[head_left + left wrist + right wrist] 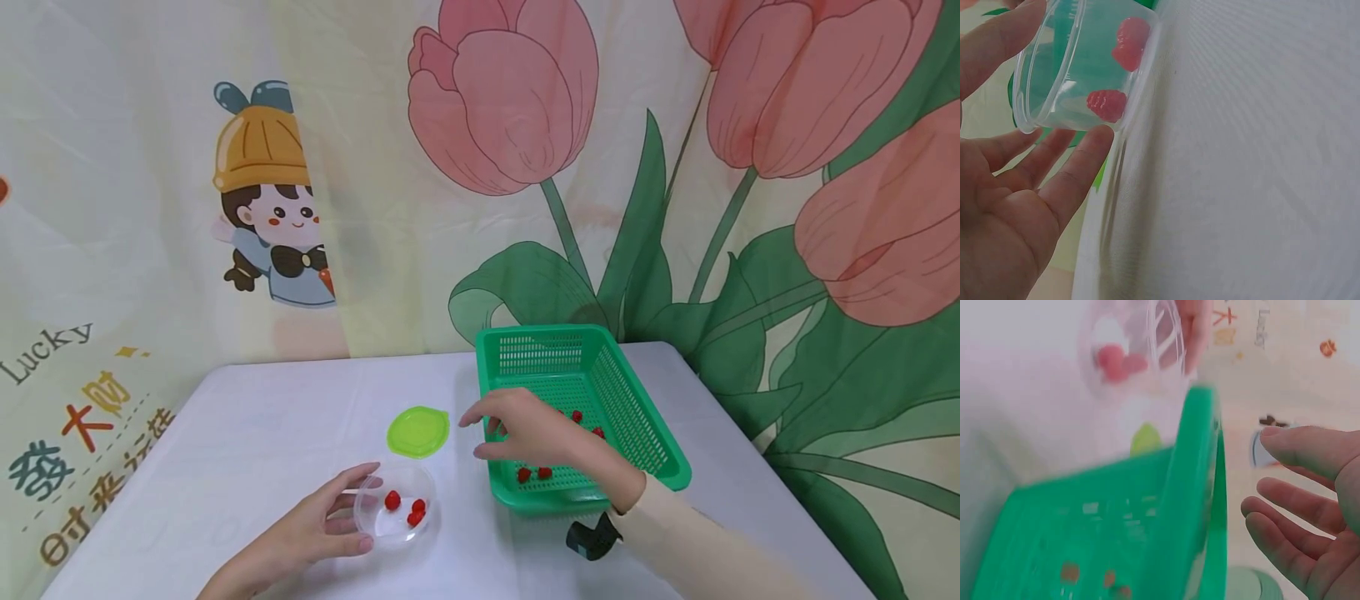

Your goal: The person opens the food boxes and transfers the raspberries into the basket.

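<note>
My left hand [311, 527] holds a round clear plastic tub [371, 529] from its left side, thumb near the front and fingers round the back. Red raspberries [1107, 105] lie on the floor of the tub, which stands on the white table. Above the left side of a green slotted basket [540, 502], my right hand [517, 427] hovers with loosely bent fingers and nothing between them. Several more raspberries [544, 472] are scattered inside the basket, partly hidden by that hand and forearm.
A yellow-green lid [417, 432] lies flat on the table [300, 417], behind the tub and left of the basket. A printed curtain [375, 167] with tulips hangs right behind the table. A black strap device [592, 537] sits at my right wrist.
</note>
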The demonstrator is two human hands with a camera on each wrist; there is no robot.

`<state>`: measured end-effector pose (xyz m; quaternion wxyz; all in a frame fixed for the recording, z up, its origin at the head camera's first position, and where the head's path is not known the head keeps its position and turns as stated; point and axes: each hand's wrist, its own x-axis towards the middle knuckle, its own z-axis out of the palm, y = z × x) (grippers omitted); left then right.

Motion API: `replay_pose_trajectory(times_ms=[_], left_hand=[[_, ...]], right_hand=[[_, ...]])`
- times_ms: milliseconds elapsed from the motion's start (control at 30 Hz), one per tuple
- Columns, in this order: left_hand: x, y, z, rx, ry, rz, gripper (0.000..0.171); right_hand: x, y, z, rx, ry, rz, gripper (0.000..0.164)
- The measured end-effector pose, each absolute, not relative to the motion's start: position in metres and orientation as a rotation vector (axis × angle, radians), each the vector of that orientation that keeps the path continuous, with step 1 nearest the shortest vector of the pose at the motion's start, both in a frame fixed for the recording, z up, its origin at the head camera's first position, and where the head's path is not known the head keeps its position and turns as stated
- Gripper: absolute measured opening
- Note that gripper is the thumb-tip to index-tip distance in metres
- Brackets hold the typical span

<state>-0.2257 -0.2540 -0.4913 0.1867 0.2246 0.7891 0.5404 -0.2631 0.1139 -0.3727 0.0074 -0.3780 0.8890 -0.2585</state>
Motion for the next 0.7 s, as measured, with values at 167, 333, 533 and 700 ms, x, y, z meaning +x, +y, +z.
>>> replay_pose_trajectory(times_ms=[167, 333, 533, 700], left_hand=[[-0.226, -0.254, -0.491, 0.613, 2.209, 1.530, 0.087], [-0.225, -0.253, -0.491, 0.608, 2.205, 1.532, 0.087], [-0.225, -0.251, -0.489, 0.568, 2.203, 1.518, 0.087], [-0.225, -0.251, -0.488, 0.563, 2.190, 1.532, 0.087]], right_hand=[[-0.263, 0.082, -0.378, -1.186, 2.739, -0.746, 0.037], [-0.263, 0.056, -0.390, -1.223, 2.696, -0.711, 0.038], [-0.262, 0.034, -0.403, -1.278, 2.670, -0.689, 0.037], [-0.263, 0.023, -0.413, -1.295, 2.651, -0.667, 0.037]])
